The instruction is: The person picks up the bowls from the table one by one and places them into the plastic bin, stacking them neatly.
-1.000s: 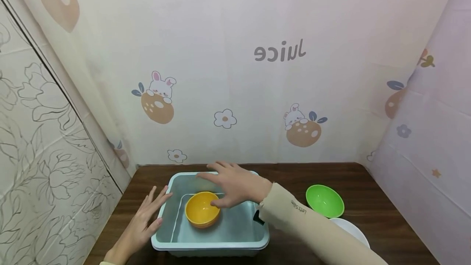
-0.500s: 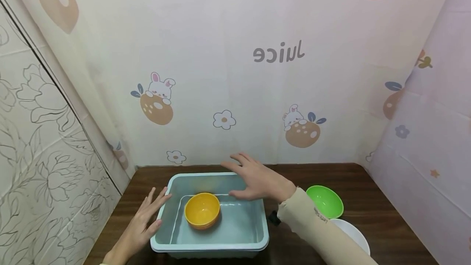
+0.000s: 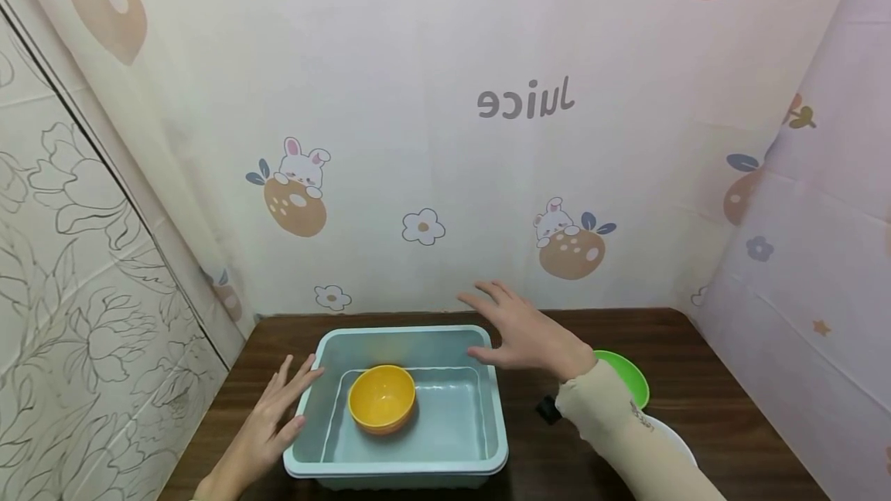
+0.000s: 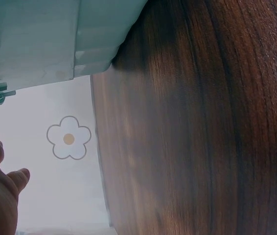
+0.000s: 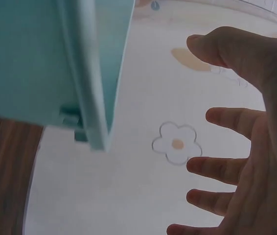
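Note:
In the head view a yellow bowl [image 3: 382, 399] sits inside a light blue plastic basin [image 3: 445, 467], left of its middle. My left hand [image 3: 263, 424] lies along the basin's left rim, fingers extended, holding nothing. Over the right rim hovers my right hand [image 3: 532, 335], fingers spread and bare of any object. The right wrist view shows those spread fingers [image 5: 221, 169] apart from the basin wall [image 5: 87, 73]. Part of a green bowl [image 3: 629, 377] shows behind the right wrist. A white dish [image 3: 674, 439] is mostly hidden by the right sleeve.
The basin stands on a dark wood table [image 3: 724, 416]. A printed curtain [image 3: 431, 138] rises along the table's back edge, with more patterned cloth at both sides. A small black object [image 3: 548, 410] shows beside the right cuff.
My right hand has moved from above the yellow bowl rightward past the basin's right rim, fingers still spread. The left hand and the bowls have stayed in place.

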`<state>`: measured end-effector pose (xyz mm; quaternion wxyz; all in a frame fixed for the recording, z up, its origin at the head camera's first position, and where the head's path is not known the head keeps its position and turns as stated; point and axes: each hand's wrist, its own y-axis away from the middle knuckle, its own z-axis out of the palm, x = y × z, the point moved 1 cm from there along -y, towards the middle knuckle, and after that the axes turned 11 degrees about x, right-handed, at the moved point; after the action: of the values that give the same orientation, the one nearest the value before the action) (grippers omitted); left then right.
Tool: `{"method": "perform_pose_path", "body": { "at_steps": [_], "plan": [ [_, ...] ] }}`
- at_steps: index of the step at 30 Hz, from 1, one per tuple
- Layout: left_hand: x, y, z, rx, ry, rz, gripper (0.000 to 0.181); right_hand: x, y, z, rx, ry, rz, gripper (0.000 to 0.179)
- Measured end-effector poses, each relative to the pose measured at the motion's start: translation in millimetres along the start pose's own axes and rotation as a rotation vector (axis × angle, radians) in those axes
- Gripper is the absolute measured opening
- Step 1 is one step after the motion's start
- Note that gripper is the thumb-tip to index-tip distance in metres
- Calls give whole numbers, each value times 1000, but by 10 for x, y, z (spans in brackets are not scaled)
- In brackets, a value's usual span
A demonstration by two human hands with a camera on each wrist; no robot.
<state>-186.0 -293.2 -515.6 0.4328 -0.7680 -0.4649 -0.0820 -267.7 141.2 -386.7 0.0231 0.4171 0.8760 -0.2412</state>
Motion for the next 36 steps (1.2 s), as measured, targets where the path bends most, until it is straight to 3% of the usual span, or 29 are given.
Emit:
{"method": "perform_pose_path", "body": {
  "at_steps": [7, 22, 36],
  "plan": [
    [-2, 4, 1, -4, 1, 6, 58, 165, 157, -54, 39, 27, 42, 82],
    [4, 5, 6, 3, 10, 25, 59, 552, 447, -109, 35, 86, 108, 80],
    [4, 13, 21, 6, 30, 27, 58, 972, 892, 28, -66, 137, 192, 82]
  ]
}}
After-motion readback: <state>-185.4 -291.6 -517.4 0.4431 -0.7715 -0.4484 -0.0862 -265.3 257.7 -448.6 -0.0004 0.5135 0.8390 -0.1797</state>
